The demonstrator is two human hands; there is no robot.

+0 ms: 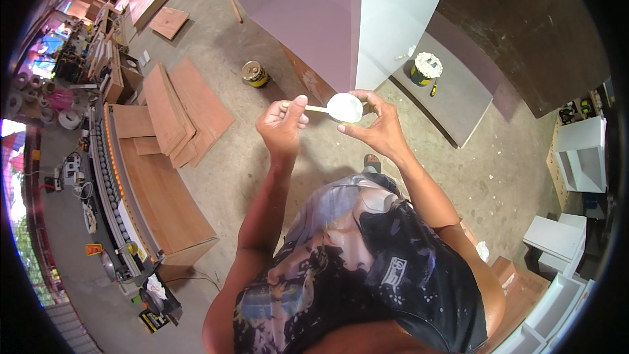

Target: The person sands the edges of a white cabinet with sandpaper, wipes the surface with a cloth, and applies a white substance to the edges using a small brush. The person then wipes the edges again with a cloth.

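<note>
In front of me my left hand [283, 124] is closed around a slim pale-yellow stick [316, 109] pointing to the right. The stick's far end meets a small round white container [345, 108], shallow and pale inside; whether the stick reaches into it I cannot tell. My right hand [381, 123] grips that container by its rim, thumb below and fingers above. Just beyond both hands rises a tall box-like piece with a lilac side [308, 19] and a white side [396, 23], its corner edge toward me.
A lidded can [255, 74] stands on the floor to the left. On a grey board [452, 115] at right sit a can with a white-caked top [426, 67] and a small yellow-black tool [433, 88]. Plywood sheets [203, 101] and a long bench [154, 190] lie left; white cabinets [555, 239] stand right.
</note>
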